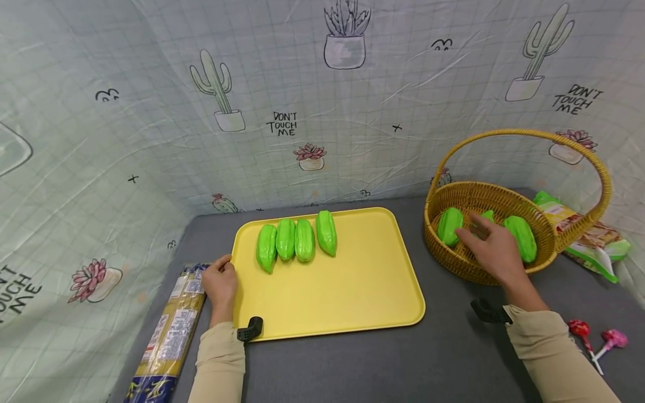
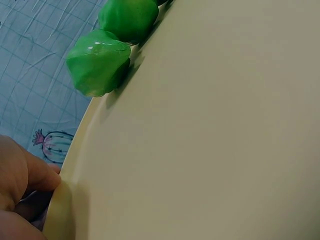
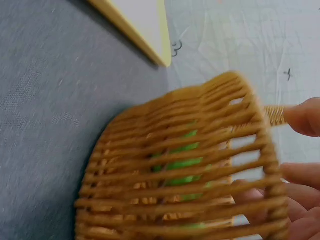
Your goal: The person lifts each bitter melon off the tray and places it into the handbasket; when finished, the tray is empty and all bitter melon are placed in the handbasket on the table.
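Note:
My left hand [image 1: 220, 282] pinches the left rim of a yellow tray [image 1: 353, 296]; its fingertips are at that edge in the left wrist view. Several ridged green star fruits [image 1: 285, 239] lie side by side along the tray's far part, one of them slightly apart to the right. My right hand [image 1: 496, 249] is over a woven basket [image 1: 458, 271] with its thumb and fingers apart, holding nothing. Inside the basket three green star fruits [image 1: 522, 238] show, the middle one mostly hidden by the hand. Through the weave in the right wrist view, green shapes [image 3: 185, 165] are partly visible.
The basket's tall arched handle [image 1: 524, 133] rises above the right hand. Behind the basket lies a green and white snack bag [image 1: 584, 235]. Two lollipops [image 1: 580, 329] are at the right, and a long noodle packet [image 1: 171, 336] is left of the tray. Patterned cloth walls surround the grey table.

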Demonstrator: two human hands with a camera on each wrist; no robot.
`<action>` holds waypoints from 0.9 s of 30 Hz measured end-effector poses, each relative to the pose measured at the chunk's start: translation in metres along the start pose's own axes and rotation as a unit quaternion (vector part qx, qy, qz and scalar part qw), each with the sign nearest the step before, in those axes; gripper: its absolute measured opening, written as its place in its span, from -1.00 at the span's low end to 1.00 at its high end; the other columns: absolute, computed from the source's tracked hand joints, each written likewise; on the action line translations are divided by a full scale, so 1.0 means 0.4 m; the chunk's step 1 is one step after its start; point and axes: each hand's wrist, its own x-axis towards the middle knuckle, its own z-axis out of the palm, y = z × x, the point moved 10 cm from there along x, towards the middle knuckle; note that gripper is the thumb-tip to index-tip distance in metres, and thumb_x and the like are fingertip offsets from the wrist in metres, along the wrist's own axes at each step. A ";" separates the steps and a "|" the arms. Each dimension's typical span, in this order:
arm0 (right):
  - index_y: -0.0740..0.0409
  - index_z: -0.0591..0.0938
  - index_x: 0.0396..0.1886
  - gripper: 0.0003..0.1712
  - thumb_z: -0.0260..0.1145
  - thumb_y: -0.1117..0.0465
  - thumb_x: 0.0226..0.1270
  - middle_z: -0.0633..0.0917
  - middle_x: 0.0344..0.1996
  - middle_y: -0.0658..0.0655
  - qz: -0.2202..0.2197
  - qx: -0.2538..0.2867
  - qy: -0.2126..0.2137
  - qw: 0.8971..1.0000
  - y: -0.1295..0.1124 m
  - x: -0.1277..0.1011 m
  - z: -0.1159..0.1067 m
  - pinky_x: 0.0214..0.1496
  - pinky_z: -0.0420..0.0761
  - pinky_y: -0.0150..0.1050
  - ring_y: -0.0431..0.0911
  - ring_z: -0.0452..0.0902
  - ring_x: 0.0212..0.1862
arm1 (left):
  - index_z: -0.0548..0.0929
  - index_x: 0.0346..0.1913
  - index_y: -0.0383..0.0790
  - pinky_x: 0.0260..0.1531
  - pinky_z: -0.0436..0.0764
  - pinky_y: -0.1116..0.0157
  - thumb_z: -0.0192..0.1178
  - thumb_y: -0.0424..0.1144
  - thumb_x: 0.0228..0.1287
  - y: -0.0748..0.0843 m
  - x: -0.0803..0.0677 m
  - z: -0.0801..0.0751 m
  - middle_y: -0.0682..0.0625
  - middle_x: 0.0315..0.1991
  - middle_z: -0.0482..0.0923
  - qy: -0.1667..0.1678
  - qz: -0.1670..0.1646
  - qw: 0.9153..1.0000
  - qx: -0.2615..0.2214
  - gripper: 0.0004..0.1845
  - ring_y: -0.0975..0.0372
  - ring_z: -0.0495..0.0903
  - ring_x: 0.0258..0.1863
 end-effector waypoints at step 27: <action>0.18 0.24 0.61 -0.19 0.21 -0.10 0.54 0.34 0.53 0.33 -0.065 0.075 -0.019 0.995 -0.167 0.013 0.113 0.32 0.51 0.17 0.29 0.34 0.48 | 0.66 0.21 -0.42 -0.05 0.59 0.04 -0.06 -0.38 0.52 -0.008 0.007 0.004 -0.40 0.14 0.65 -0.003 -0.010 1.000 -0.005 -0.61 -0.18 0.66 0.04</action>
